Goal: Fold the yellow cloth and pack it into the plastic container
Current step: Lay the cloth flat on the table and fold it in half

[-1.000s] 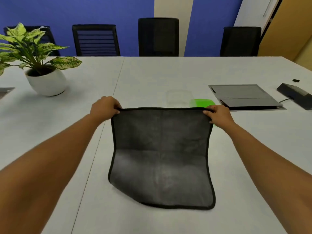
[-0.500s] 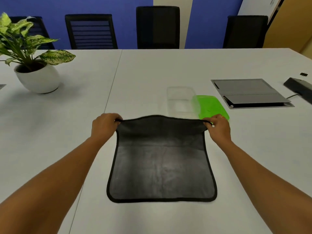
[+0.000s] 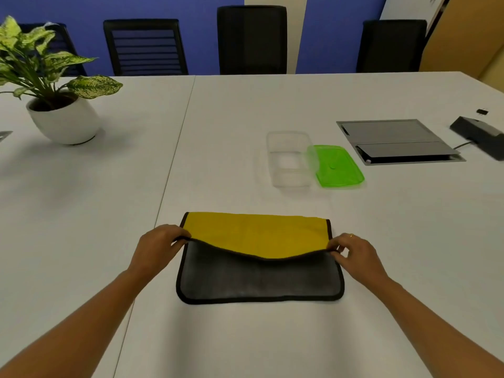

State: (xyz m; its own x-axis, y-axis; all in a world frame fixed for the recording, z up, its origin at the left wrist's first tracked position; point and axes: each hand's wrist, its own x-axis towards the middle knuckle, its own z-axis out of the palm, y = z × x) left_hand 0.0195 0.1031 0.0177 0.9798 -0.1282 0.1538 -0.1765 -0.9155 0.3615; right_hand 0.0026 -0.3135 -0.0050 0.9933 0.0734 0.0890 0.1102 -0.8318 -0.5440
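Note:
The cloth (image 3: 256, 236) lies on the white table in front of me, yellow on one face and dark grey on the other, with a black hem. Its upper layer is folded toward me, grey side up, and sags in the middle so the yellow inner face shows behind it. My left hand (image 3: 159, 241) pinches the folded layer's left corner. My right hand (image 3: 351, 248) pinches its right corner. The clear plastic container (image 3: 289, 159) stands open farther back, right of centre. Its green lid (image 3: 338, 165) lies beside it on the right.
A potted plant in a white pot (image 3: 64, 122) stands at the back left. A grey flip-up cable box (image 3: 395, 140) is set into the table at the back right, with a dark device (image 3: 480, 135) beyond it. Black chairs (image 3: 252, 39) line the far edge.
Both hands have brought the far edge of the cloth down and toward me, laying it over the near half. The yellow face, hidden before, now shows.

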